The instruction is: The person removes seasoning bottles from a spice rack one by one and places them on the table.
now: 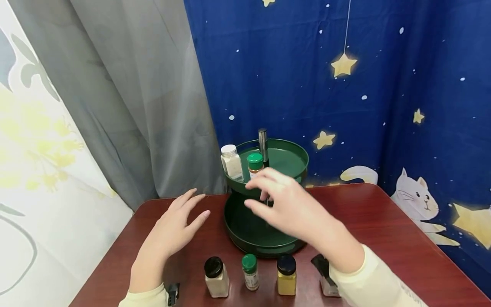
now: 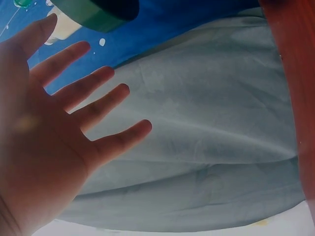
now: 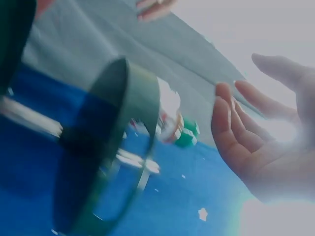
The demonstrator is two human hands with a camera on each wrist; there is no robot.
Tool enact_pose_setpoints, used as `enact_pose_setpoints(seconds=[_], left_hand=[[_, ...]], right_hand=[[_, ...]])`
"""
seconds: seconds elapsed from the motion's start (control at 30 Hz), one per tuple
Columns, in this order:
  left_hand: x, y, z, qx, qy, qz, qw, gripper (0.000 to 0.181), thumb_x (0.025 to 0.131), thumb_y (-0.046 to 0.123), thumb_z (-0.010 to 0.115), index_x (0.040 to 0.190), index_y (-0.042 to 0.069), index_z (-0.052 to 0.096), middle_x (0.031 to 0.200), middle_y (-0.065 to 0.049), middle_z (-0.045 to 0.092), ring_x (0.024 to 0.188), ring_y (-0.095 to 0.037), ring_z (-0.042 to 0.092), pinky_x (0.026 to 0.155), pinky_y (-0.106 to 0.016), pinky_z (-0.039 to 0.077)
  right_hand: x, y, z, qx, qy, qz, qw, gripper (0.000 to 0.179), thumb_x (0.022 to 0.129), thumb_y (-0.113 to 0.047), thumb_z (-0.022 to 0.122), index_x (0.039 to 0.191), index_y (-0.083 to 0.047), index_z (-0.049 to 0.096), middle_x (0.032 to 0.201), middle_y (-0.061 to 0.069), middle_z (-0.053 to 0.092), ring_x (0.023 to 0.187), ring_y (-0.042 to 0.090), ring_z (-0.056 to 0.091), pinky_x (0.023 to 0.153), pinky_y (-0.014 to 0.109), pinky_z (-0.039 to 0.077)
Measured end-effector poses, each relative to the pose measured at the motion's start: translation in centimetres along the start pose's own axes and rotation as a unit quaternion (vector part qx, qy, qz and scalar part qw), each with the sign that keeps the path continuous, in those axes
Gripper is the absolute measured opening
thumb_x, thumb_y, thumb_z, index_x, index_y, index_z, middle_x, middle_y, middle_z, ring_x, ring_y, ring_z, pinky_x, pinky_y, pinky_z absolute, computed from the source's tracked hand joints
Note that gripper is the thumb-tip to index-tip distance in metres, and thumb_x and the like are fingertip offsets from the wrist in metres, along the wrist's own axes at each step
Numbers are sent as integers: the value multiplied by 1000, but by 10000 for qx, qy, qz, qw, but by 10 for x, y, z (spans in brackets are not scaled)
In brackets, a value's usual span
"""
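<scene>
My right hand (image 1: pixel 285 204) hovers in front of a two-tier green rack (image 1: pixel 287 155), fingers loosely bent and holding nothing. Just past its fingertips, a green-capped spice jar (image 1: pixel 255 164) stands on the upper tier beside a white-lidded jar of pale powder (image 1: pixel 232 163). To the left of the rack my left hand (image 1: pixel 168 232) is raised over the table, and its spread fingers (image 2: pixel 81 88) show empty in the left wrist view. In the right wrist view, the right hand (image 3: pixel 266 132) is apart from the rack's upper tier (image 3: pixel 140 98).
Along the near side of the table (image 1: pixel 345 202) stand a black-capped jar (image 1: pixel 218 279), a small green-capped jar (image 1: pixel 251 275), a yellow-filled jar (image 1: pixel 287 277) and a black-topped container (image 1: pixel 327 283) partly behind my right sleeve. Grey and blue curtains (image 1: pixel 284 72) hang behind.
</scene>
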State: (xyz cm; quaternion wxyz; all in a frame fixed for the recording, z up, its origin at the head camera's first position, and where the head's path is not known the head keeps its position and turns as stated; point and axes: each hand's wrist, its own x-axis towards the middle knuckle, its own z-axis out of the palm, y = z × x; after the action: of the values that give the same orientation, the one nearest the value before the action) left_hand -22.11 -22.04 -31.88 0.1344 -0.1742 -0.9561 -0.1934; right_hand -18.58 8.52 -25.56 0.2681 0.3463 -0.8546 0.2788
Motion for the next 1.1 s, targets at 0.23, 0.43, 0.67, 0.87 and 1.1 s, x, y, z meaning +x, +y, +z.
enact_pose_setpoints(seconds=[0.23, 0.43, 0.67, 0.87, 1.1], left_hand=[[-5, -1, -1, -15, -16, -78, 10000, 59, 108, 56, 54, 157, 23, 53, 172, -10, 37, 159, -40, 35, 117, -71, 41], [-6, 1, 1, -22, -135, -108, 9998, 62, 108, 60, 51, 159, 25, 51, 174, -9, 34, 160, -40, 34, 116, -73, 41], [-7, 0, 1, 38, -76, -94, 9999, 61, 108, 59, 52, 159, 24, 52, 174, -9, 35, 159, -39, 35, 115, -72, 42], [-11, -2, 1, 13, -116, -165, 9998, 61, 108, 59, 52, 158, 24, 52, 174, -9, 35, 159, -39, 35, 115, -72, 42], [-13, -5, 3, 34, -138, -218, 9997, 60, 108, 58, 53, 158, 25, 52, 174, -8, 34, 160, -38, 34, 116, -72, 42]], right_hand=[[40, 10, -18, -305, -128, 402, 9986, 26, 97, -18, 80, 121, -11, 75, 118, 8, 65, 85, 15, 68, 77, 32, 62], [60, 19, -18, -929, -714, 918, 9889, 39, 101, -26, 75, 137, -12, 69, 132, 10, 59, 91, 20, 68, 77, 33, 63], [71, 27, -16, -1052, -1037, 1279, 9807, 48, 103, -33, 73, 146, -13, 64, 139, 11, 61, 104, 24, 70, 89, 38, 65], [71, 35, -10, -890, -1191, 1237, 9811, 46, 105, -32, 70, 146, -11, 62, 126, 11, 69, 102, 24, 67, 88, 39, 63], [69, 39, -6, -701, -1113, 1169, 9844, 39, 105, -27, 70, 140, -9, 65, 115, 9, 68, 96, 23, 63, 82, 36, 61]])
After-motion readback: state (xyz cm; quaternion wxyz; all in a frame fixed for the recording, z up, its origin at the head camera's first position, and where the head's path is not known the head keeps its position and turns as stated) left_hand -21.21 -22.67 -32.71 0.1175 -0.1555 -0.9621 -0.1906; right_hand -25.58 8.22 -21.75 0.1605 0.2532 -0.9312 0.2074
